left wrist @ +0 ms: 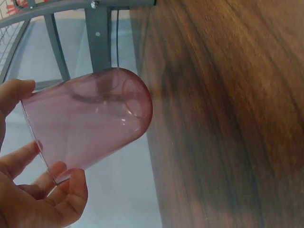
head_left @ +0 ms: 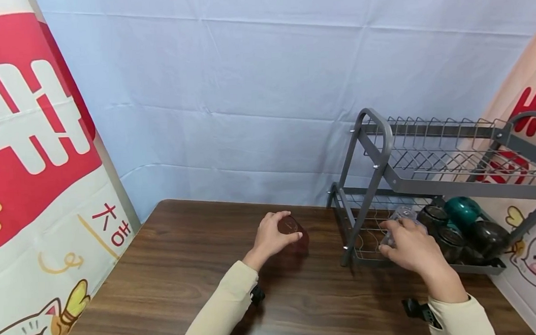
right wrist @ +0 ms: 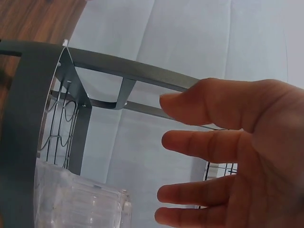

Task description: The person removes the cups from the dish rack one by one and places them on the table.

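Note:
A translucent reddish-pink cup [left wrist: 90, 118] is pinched at its rim by my left hand [head_left: 270, 238], thumb on one side and fingers on the other. Its rounded base points toward the wooden table, close over it. At the left end of the dish rack's lower shelf lies a clear cup [right wrist: 80, 199]. My right hand [head_left: 410, 246] is over that cup in the head view, partly hiding it. In the right wrist view its thumb and fingers are spread apart, with a gap between them and the clear cup.
A grey two-tier dish rack [head_left: 459, 183] stands on the right of the table [head_left: 178, 269]. Several dark cups [head_left: 450, 242] and a teal cup [head_left: 462, 211] crowd the right of its lower shelf. A pale cloth [head_left: 230, 90] hangs behind the table.

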The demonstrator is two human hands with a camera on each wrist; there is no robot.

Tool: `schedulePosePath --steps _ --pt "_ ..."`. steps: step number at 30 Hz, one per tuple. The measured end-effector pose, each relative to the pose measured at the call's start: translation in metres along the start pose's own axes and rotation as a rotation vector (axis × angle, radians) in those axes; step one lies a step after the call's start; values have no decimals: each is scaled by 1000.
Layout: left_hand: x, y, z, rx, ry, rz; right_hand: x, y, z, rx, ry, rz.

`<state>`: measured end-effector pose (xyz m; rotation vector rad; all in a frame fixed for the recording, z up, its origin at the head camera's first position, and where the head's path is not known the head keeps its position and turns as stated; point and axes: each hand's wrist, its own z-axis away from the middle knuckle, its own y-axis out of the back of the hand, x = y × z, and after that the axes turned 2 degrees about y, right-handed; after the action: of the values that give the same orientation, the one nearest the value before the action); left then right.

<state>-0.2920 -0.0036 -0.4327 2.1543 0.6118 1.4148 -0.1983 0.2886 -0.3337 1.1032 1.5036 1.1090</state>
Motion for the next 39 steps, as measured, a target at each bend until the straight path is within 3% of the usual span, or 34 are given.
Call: schedulePosePath --steps 17,27,39 --pt "-12 -2 -24 -4 57 -22 19 -5 -13 10 -101 -7" --pt "-9 -2 -34 10 127 4 30 -11 -15 55 -101 -26" --pt "-4 -4 -38 1 126 -47 39 -16 -17 39 -120 -41"
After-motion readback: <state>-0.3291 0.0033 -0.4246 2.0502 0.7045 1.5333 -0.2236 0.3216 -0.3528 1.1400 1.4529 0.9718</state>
